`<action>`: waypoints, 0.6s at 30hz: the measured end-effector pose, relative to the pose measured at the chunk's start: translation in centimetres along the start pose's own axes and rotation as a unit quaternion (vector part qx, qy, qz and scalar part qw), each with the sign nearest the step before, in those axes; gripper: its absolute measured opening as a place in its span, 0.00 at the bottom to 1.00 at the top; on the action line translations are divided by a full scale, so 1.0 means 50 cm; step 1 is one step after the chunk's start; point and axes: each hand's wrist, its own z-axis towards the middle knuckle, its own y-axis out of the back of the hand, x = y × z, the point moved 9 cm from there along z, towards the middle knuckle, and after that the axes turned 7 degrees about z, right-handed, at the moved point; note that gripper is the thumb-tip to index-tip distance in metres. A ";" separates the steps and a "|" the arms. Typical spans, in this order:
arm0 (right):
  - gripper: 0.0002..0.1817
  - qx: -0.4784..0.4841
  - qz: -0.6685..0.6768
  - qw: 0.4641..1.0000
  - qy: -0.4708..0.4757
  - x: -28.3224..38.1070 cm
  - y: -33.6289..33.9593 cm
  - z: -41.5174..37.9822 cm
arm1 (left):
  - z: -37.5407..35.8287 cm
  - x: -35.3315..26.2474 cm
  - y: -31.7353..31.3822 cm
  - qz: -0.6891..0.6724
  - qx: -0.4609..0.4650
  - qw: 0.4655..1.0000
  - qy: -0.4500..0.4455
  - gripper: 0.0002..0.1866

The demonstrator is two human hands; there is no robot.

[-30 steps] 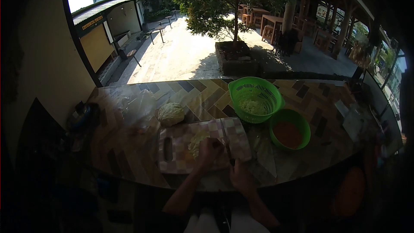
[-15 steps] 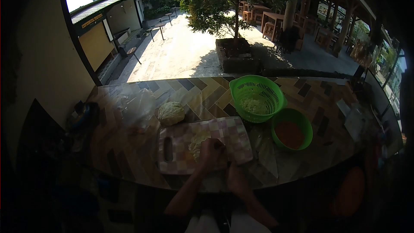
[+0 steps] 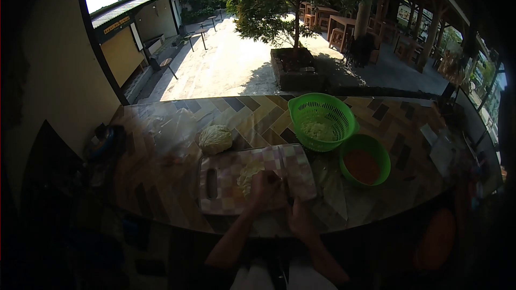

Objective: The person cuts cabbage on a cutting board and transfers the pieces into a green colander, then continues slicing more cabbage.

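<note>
A pale cabbage leaf [image 3: 246, 178] lies flat on the checkered cutting board [image 3: 226, 198]. My left hand [image 3: 263, 189] rests over its right side, fingers curled down on it. Just to the right and nearer the table edge, my right hand [image 3: 300, 219] is closed round a knife [image 3: 285, 187], whose thin, dim blade points away from me over the board. Shadow hides the exact contact between blade and leaf. A cabbage head [image 3: 215, 139] sits behind the board's left end.
A green colander [image 3: 293, 108] with chopped pale pieces stands behind the board. Beside it is a green bowl [image 3: 385, 158] with orange-red contents. A clear plastic bag [image 3: 174, 129] lies at left, and a white packet [image 3: 442, 153] at right. The curved tiled table [image 3: 371, 207] ends close to me.
My right hand has moved slightly up toward the board, and the knife blade now shows beside my left hand. The left hand stays on the leaf. The view has shifted slightly.
</note>
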 end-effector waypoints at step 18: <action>0.21 0.001 -0.106 0.993 0.059 -0.005 -0.037 0.053 | -0.004 -0.014 0.003 0.017 -0.014 0.999 -0.034 0.06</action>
